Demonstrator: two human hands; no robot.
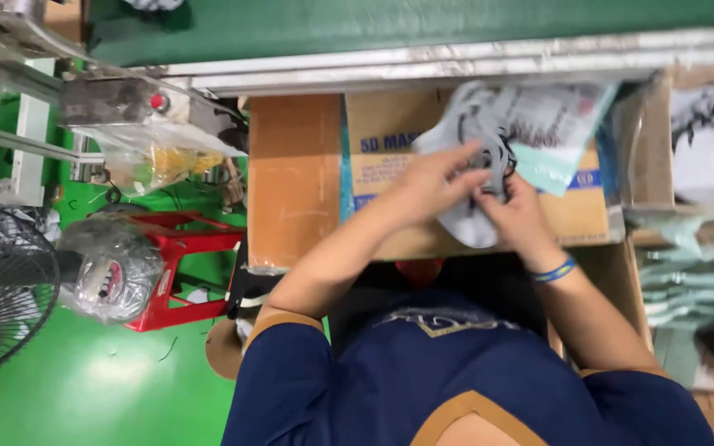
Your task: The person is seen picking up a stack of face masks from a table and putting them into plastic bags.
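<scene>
Both my hands meet over a cardboard box in front of me. My left hand grips the side of a grey and white folded cloth item with black straps. My right hand, with a blue wristband, pinches the same item from below. A clear plastic bag with a light green card lies under and behind the item. The picture is blurred, so the fingers' exact hold is unclear.
A green conveyor belt with a metal rail runs along the top. A red plastic stool with a wrapped bundle and a black fan stand on the green floor at left. More boxes and stacked pale green items sit at right.
</scene>
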